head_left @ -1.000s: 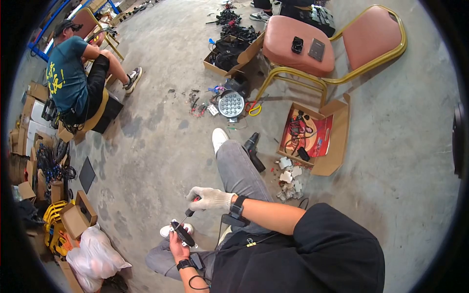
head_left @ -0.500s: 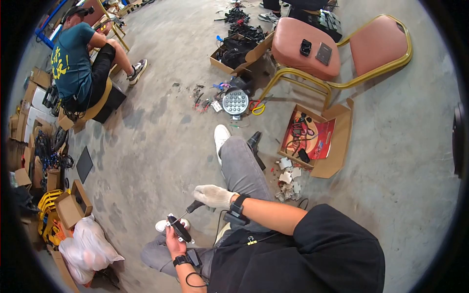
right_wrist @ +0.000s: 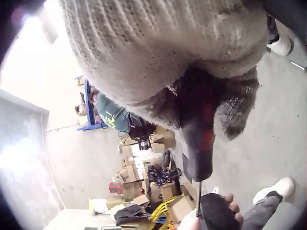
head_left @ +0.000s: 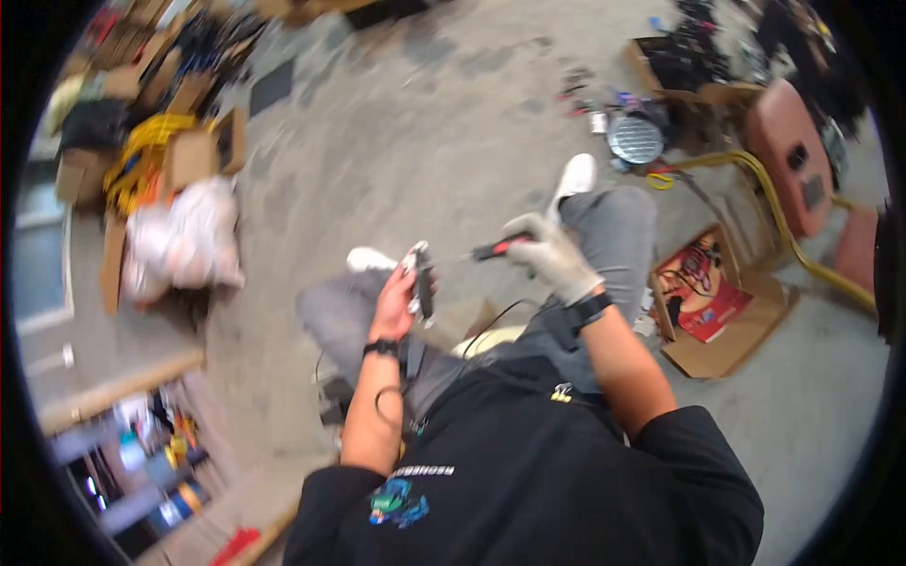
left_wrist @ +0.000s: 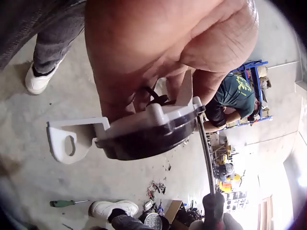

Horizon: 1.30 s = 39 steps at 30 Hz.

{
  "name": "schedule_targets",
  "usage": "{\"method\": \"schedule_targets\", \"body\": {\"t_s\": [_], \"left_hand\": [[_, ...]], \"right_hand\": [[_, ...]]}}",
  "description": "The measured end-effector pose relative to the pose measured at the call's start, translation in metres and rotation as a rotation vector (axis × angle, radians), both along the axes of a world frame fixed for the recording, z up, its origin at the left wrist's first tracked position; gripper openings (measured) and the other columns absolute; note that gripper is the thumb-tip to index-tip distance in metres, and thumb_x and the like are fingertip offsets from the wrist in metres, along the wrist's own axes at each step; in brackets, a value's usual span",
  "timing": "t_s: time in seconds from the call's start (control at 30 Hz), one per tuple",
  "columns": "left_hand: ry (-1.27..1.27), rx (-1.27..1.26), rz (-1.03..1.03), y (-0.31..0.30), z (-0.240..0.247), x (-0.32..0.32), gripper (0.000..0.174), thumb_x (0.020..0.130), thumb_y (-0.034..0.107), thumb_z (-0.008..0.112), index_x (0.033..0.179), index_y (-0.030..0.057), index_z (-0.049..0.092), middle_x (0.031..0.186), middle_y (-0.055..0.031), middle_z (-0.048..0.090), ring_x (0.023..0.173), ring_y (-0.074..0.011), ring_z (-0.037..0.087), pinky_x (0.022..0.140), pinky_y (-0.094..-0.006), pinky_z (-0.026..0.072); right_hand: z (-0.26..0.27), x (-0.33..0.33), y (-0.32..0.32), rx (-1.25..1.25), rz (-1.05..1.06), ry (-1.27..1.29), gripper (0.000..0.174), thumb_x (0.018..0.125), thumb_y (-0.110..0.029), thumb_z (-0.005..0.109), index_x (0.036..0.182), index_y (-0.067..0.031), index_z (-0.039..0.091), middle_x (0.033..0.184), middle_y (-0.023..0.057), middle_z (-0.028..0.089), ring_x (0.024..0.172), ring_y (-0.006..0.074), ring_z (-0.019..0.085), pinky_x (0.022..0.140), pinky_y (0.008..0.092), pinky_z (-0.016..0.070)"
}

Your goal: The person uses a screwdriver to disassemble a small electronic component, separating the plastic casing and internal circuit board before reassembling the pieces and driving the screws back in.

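My bare left hand [head_left: 393, 307] [left_wrist: 168, 48] grips a black and white part [head_left: 424, 285] [left_wrist: 148, 139], which has a white bracket tab with an oval slot. In a knitted white glove, my right hand [head_left: 557, 258] [right_wrist: 168, 57] holds a black and red screwdriver [head_left: 497, 248] [right_wrist: 199, 143] by its handle. Its metal shaft reaches toward the part, and in the left wrist view the shaft [left_wrist: 206, 155] meets the part's black edge. The head view is blurred, and the screwdriver's tip cannot be made out there.
An open cardboard box [head_left: 722, 349] with cables and a red sheet lies on the right, near a pink chair [head_left: 791, 160]. A round lamp [head_left: 635, 141] is on the floor ahead. White bags [head_left: 193, 236] lie on the left. A green screwdriver [left_wrist: 62, 203] is on the floor.
The head view has swung to the left, so the chair and boxes appear farther right. The screwdriver has turned from slanting to nearly level in that view. Both hands keep their hold.
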<state>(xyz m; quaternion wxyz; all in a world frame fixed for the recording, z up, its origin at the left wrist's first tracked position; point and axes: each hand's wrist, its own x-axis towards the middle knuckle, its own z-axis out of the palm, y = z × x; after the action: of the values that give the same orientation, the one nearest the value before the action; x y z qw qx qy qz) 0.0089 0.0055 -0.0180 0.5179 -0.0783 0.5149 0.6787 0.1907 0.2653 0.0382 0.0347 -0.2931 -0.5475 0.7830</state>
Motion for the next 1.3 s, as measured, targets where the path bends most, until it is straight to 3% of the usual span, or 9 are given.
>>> {"method": "schedule_targets", "body": {"t_s": [0.13,0.27,0.33,0.4,0.5,0.67,0.87,1.03,1.3], "left_hand": [[0.028,0.025,0.004,0.002,0.004,0.004,0.049,0.102,0.011,0.045,0.151,0.0126,0.036,0.118,-0.0088,0.061,0.102,-0.0229,0.065,0.086,-0.0362,0.0571],[0.026,0.022,0.042,0.001,0.005,0.005,0.050,0.102,0.011,0.047,0.151,0.0119,0.036,0.121,-0.0086,0.058,0.102,-0.0234,0.064,0.085,-0.0351,0.0569],[0.029,0.060,0.017,0.000,0.005,0.004,0.050,0.102,0.012,0.048,0.151,0.0110,0.036,0.120,-0.0085,0.058,0.102,-0.0226,0.064,0.084,-0.0342,0.0566],[0.039,0.055,0.017,0.001,0.005,0.004,0.050,0.102,0.012,0.048,0.150,0.0103,0.037,0.119,-0.0082,0.058,0.102,-0.0219,0.063,0.084,-0.0335,0.0563],[0.062,0.058,0.025,0.002,0.008,0.005,0.049,0.101,0.010,0.048,0.150,0.0092,0.038,0.119,-0.0076,0.058,0.102,-0.0215,0.063,0.084,-0.0331,0.0559],[0.041,0.095,0.045,0.001,0.009,0.005,0.050,0.101,0.009,0.048,0.150,0.0086,0.038,0.121,-0.0074,0.057,0.103,-0.0214,0.063,0.085,-0.0329,0.0558],[0.063,0.118,0.034,-0.001,0.003,0.004,0.051,0.101,0.009,0.047,0.151,0.0085,0.035,0.127,-0.0103,0.059,0.104,-0.0230,0.064,0.087,-0.0349,0.0559],[0.073,0.124,0.036,-0.002,0.003,0.003,0.053,0.101,0.010,0.047,0.152,0.0084,0.033,0.128,-0.0117,0.059,0.105,-0.0246,0.065,0.090,-0.0360,0.0561],[0.092,0.125,0.019,0.000,0.004,0.004,0.051,0.101,0.010,0.047,0.151,0.0083,0.035,0.125,-0.0112,0.060,0.105,-0.0237,0.065,0.088,-0.0350,0.0563]], "right_hand": [[0.020,-0.006,-0.005,0.008,0.049,-0.234,0.029,0.090,-0.018,0.063,0.112,0.0012,0.060,0.094,0.0069,0.064,0.076,0.0117,0.060,0.068,0.0244,0.0478],[-0.005,-0.004,-0.004,0.194,0.118,-0.216,0.028,0.090,-0.015,0.062,0.112,0.0011,0.060,0.092,0.0064,0.063,0.078,0.0116,0.060,0.068,0.0236,0.0485],[-0.009,-0.006,-0.004,-0.101,0.001,-0.104,0.027,0.090,-0.011,0.061,0.115,-0.0001,0.059,0.094,0.0062,0.062,0.081,0.0124,0.060,0.071,0.0235,0.0503],[-0.005,-0.006,-0.006,-0.045,0.012,-0.073,0.028,0.090,-0.008,0.059,0.117,-0.0009,0.059,0.097,0.0059,0.061,0.084,0.0132,0.061,0.074,0.0242,0.0518],[0.002,-0.010,-0.012,-0.221,-0.108,-0.046,0.029,0.090,-0.013,0.063,0.116,0.0006,0.062,0.094,0.0058,0.063,0.082,0.0132,0.061,0.072,0.0242,0.0495],[-0.001,-0.007,-0.006,-0.066,0.099,-0.181,0.033,0.092,-0.017,0.062,0.120,0.0011,0.059,0.099,0.0059,0.060,0.084,0.0123,0.059,0.072,0.0263,0.0511],[0.000,-0.010,-0.013,-0.126,-0.053,-0.020,0.036,0.094,-0.022,0.059,0.119,0.0035,0.058,0.097,0.0066,0.060,0.085,0.0119,0.059,0.067,0.0259,0.0515],[-0.007,-0.009,-0.007,-0.128,0.044,-0.173,0.035,0.089,-0.009,0.064,0.120,0.0042,0.056,0.102,0.0073,0.059,0.089,0.0131,0.060,0.075,0.0276,0.0534],[-0.005,-0.010,-0.010,-0.238,-0.072,-0.022,0.032,0.092,-0.015,0.064,0.118,0.0029,0.058,0.099,0.0058,0.060,0.086,0.0122,0.060,0.078,0.0257,0.0514]]}}
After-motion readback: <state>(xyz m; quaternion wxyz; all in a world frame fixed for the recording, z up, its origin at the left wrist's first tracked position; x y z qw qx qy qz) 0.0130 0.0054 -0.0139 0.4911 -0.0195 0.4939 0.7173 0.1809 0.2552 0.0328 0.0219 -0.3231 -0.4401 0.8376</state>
